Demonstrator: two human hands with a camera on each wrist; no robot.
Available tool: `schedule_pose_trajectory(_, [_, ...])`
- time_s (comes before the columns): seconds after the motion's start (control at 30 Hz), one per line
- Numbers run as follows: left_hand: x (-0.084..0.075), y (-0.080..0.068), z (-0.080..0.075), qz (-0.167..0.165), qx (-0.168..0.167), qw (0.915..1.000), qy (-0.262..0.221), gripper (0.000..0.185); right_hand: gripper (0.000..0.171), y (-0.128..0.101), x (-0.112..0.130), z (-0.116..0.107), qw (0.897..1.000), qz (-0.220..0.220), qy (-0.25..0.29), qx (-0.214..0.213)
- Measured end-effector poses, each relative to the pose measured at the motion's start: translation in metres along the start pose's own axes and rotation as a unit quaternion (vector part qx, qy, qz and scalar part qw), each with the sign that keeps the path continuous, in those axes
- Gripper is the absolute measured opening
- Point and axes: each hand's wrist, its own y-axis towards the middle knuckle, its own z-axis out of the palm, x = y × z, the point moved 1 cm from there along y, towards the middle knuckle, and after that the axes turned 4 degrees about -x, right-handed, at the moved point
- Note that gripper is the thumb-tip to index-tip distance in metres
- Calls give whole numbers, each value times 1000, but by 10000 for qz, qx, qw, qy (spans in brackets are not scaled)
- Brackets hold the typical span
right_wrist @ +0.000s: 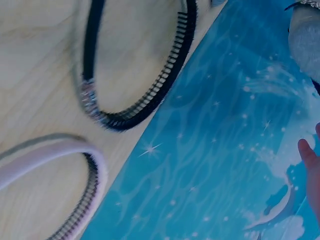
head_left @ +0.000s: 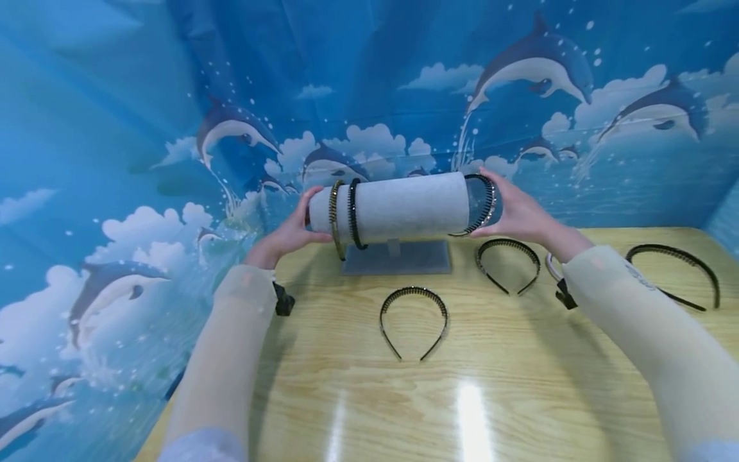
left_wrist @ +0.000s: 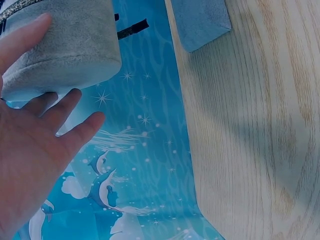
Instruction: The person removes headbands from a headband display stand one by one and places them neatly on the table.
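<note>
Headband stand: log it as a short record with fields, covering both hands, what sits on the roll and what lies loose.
Stand: grey roll above a flat grey base
On roll, left part: gold headband, black headband
Left hand: holds the roll's left end
Right hand: grips studded headband at the roll's right end
Loose on table: toothed headband in front of the base; two more dark ones to its right; pale headband, mostly hidden in the head view
Unclear: whether the studded headband touches the roll
Backdrop: blue, with dolphins
</note>
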Motion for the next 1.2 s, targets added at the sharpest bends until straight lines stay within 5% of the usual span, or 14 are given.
schedule_pose_trajectory(0.7, [-3,0,0,-32,49,10000,9,98,122,-77,13,-25,9977,651,34,-187])
schedule_pose_trajectory(1.03, [-30,-15,3,-152,197,9996,-103,96,111,-105,27,-30,9941,1018,93,351])
schedule_pose_trajectory(1.2, [-9,-5,0,-16,108,9999,-48,97,109,-109,33,-30,9953,907,23,346])
